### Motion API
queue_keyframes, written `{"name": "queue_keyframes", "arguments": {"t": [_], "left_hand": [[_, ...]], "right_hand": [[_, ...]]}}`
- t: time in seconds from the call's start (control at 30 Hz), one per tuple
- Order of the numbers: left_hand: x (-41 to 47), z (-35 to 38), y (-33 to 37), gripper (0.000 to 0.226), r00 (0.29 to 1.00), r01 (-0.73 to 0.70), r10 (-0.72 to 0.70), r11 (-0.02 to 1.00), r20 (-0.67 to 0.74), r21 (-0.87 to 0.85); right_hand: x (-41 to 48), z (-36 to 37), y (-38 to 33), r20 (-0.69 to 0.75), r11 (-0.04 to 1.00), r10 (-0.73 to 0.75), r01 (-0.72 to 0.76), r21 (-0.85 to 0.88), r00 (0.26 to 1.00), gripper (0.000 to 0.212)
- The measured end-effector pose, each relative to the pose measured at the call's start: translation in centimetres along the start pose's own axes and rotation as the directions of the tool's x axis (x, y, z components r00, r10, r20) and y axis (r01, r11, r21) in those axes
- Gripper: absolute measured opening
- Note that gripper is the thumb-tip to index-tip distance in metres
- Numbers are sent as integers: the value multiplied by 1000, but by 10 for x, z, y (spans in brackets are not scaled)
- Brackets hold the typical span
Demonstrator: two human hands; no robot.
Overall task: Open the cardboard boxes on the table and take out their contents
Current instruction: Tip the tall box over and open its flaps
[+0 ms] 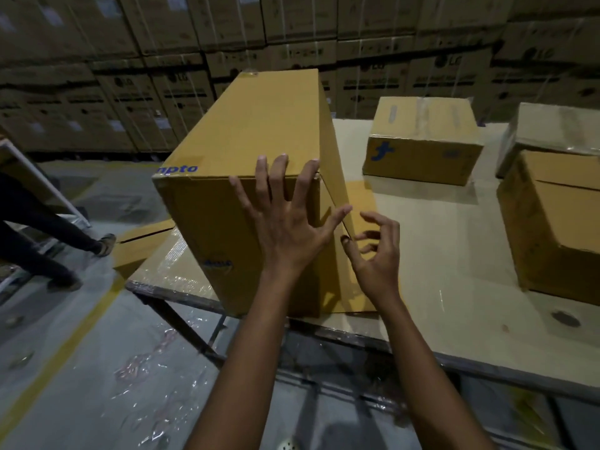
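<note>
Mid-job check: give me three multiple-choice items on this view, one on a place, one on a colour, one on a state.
1. Where does the tall box stand?
A. at the table's near left corner
B. on the floor
C. on top of another box

2. The lettering printed on the tall box is:
A. red
B. blue
C. green

3. The left hand is:
A. clenched in a fist
B. spread flat on the tall box
C. holding a knife

Answers: 1 A, its base sits by the table's near edge. 2 B, blue letters run along its top edge. 3 B, straight splayed fingers lie on its near face.
</note>
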State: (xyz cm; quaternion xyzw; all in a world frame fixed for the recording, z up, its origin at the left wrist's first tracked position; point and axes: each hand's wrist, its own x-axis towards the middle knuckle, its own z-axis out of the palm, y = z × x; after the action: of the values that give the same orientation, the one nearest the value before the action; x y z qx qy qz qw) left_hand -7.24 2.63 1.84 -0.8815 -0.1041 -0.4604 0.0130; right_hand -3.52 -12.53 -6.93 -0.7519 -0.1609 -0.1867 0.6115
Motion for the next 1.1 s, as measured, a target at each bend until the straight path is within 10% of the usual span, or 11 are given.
{"name": "queue_keyframes", "arguments": {"t": [0.23, 0.33, 0.53, 0.7, 0.8, 1.1], "left_hand": [[1, 8, 2, 80, 1000, 29, -29, 1000, -11, -12], [0, 7, -1, 82, 1000, 15, -15, 1000, 9, -16], [0, 5, 0, 84, 1000, 5, -5, 999, 12, -34], [-2, 5, -2, 82, 1000, -4, 4, 999, -11, -33], [-4, 7, -4, 81, 999, -9, 8, 999, -31, -33], [-5, 7, -12, 79, 999, -14, 12, 999, -41, -29]], "right_hand": [[-12, -14, 59, 175, 907, 300, -224, -357, 938, 64], [-17, -13, 84, 14, 620, 662, -538, -571, 749, 76], [-40, -11, 118, -59, 409, 897, -871, -272, 439, 95], [-39, -2, 89, -308, 699, 652, -707, -109, 693, 68], [-37, 22, 58, -201, 848, 495, -521, -101, 845, 63], [-75, 80, 49, 137, 938, 334, -316, -142, 932, 71]]}}
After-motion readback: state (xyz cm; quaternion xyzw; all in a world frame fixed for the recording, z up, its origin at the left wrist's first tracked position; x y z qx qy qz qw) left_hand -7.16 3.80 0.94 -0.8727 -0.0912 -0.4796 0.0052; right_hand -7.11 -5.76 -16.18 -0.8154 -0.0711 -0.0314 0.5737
